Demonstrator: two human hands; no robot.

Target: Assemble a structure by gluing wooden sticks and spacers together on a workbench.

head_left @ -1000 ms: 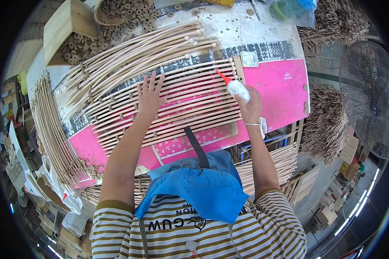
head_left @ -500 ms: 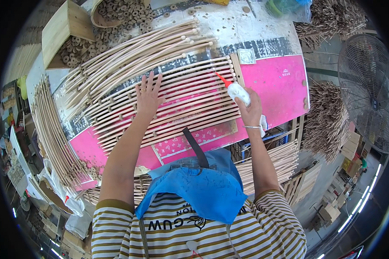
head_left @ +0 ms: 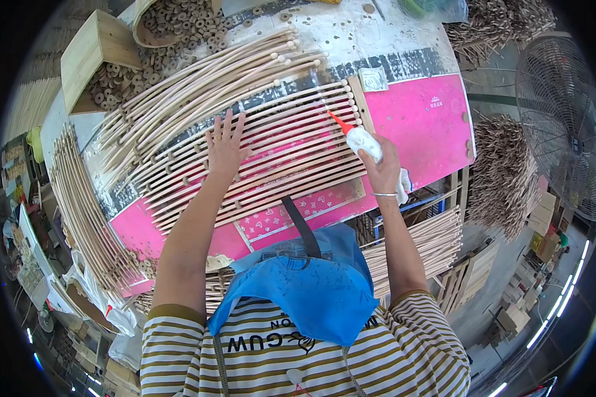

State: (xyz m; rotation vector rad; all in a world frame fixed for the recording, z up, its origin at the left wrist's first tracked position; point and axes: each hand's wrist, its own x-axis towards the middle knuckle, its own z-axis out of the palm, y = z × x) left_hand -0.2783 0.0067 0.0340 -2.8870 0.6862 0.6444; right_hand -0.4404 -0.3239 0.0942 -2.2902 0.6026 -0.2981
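A row of thin wooden rods (head_left: 291, 147) lies side by side across the pink board, their round knobs lined up along a wooden strip (head_left: 361, 99) at the right. Some rods carry small brown rings (head_left: 170, 156) toward their left ends. Spread flat over the middle of the row is my left hand (head_left: 225, 149), fingers apart and holding nothing. My right hand (head_left: 385, 171) grips a white squeeze bottle (head_left: 363, 142) with a red nozzle. The nozzle's tip is over the rods, close to the knobbed ends; whether it touches one I cannot tell.
Beyond the row lies a pile of more knobbed rods (head_left: 198, 83). A wooden box (head_left: 99, 49) and a round container (head_left: 139, 26) spill brown rings at the far left. Rod bundles (head_left: 503, 172) and a large fan (head_left: 563, 126) stand right of the table.
The whole view has shifted slightly. The red nozzle has moved a little nearer to me along the row of rods. My left hand stays flat on the rods.
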